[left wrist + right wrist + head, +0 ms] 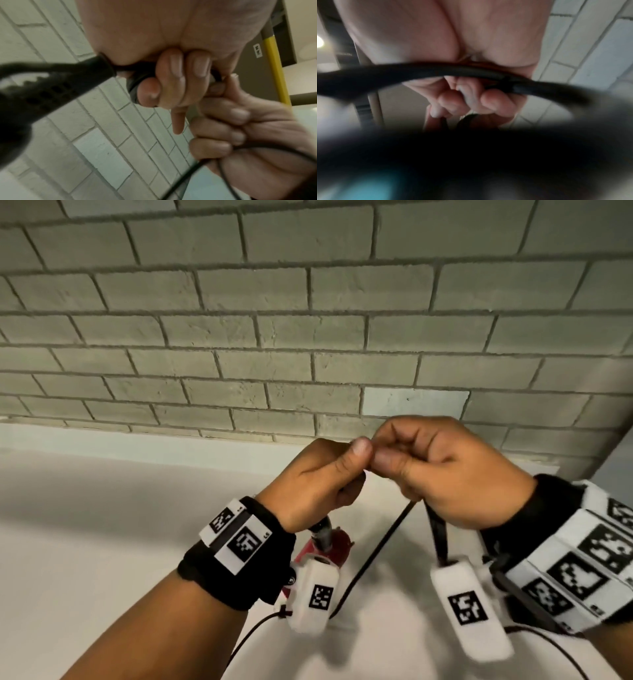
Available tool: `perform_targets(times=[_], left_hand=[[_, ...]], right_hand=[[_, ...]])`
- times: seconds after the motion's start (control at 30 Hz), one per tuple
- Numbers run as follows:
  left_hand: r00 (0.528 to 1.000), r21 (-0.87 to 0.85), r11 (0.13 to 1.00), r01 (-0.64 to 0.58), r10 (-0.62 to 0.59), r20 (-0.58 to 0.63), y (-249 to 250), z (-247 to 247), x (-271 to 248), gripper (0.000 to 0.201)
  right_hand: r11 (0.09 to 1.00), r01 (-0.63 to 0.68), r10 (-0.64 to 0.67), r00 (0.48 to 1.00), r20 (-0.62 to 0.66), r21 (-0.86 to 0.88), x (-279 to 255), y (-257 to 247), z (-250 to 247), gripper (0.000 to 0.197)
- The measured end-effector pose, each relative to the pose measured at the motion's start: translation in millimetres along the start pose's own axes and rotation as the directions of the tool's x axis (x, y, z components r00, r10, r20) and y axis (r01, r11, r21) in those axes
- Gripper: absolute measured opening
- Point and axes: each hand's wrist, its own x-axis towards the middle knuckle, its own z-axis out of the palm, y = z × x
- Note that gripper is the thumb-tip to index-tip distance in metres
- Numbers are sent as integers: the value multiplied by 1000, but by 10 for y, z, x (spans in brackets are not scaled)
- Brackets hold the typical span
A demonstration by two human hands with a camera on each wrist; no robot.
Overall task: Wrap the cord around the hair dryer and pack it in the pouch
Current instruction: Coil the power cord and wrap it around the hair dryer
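Note:
Both hands are raised above the white table, thumbs almost touching. My left hand grips the black cord just above its ribbed strain relief. The red hair dryer sits right under that wrist, mostly hidden by the wrist camera. My right hand is curled round the same cord a little further along. Two black strands hang from the right hand towards the table. In the left wrist view the right hand is fisted on the cord. No pouch is clearly in view.
A grey brick wall rises close behind the table's back edge. The wrist cameras' thin cables trail below both forearms. A dark blurred mass with a teal patch fills the bottom of the right wrist view.

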Motion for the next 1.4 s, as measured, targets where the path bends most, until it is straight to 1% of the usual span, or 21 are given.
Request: perform_targets(times=[0.07,0.13,0.17,0.23,0.3,0.4,0.53,0.57,0.6,0.63,0.67,0.73,0.8,0.83,0.9,0.97,1.03,1.13,1.23,1.3,1.4], left_hand=[[998,-11,999,-42,43,47,33,30,-6,46],[998,15,998,-54,54,38,34,18,8,36],[999,41,998,-51,50,15,27,-8,15,36],[999,112,993,-24,28,-40,11,-90,30,45],[996,198,980,35,-17,-91,-7,-194,36,45],[992,332,938,95,-62,-108,-5,-286,24,47],[987,410,907,99,-35,-160,-40,-300,33,36],[981,416,904,100,-21,-191,-55,-310,44,35],[975,429,896,110,-14,-221,-71,-328,58,36],[969,450,883,132,-19,-247,-84,-342,76,37],[962,472,866,162,-32,-272,-101,-355,97,39],[942,502,834,227,-58,-330,-154,-371,139,42],[923,485,833,266,-75,-377,-181,-354,165,44],[920,464,844,269,-83,-382,-191,-336,174,45],[920,405,873,270,-109,-377,-193,-273,182,45],[922,308,916,257,-137,-363,-178,-201,177,46],[937,212,951,226,-153,-313,-150,-133,165,49],[967,173,964,199,-164,-196,-113,-92,112,55],[982,176,966,188,-185,-32,-123,-129,40,54],[972,168,966,197,-215,94,-134,-138,-15,53],[944,228,956,183,-236,231,-154,-90,-83,50]], right_hand=[[984,37,-35,999,16,-174,68,-32,-127,19],[935,20,7,997,75,-353,107,-53,-209,24],[909,-3,51,993,104,-416,112,-37,-258,24],[877,-67,158,976,153,-476,92,19,-344,11],[838,-93,218,961,173,-538,26,93,-424,19],[829,-90,191,973,128,-552,-84,150,-486,30],[828,-185,266,961,80,-530,-222,392,-414,27],[766,-220,297,954,28,-603,-254,496,-400,32],[665,-232,296,955,-35,-710,-284,604,-402,44],[576,-255,248,960,-131,-777,-300,669,-414,55],[558,-261,151,965,-214,-788,-292,682,-440,57],[643,-234,-87,924,-373,-729,-250,423,-488,42],[696,-140,-273,856,-440,-704,-221,71,-461,26],[684,-84,-336,846,-415,-725,-202,-94,-381,22],[652,7,-371,875,-311,-758,-136,-224,-152,24],[639,26,-291,933,-211,-769,-23,-114,45,31],[662,4,-176,973,-150,-749,120,92,139,26],[692,18,-118,989,-89,-721,247,281,95,20],[788,95,-95,995,32,-609,264,228,-21,21],[851,42,68,979,190,-523,265,104,-108,19],[836,-60,309,873,377,-545,302,33,-255,17]])
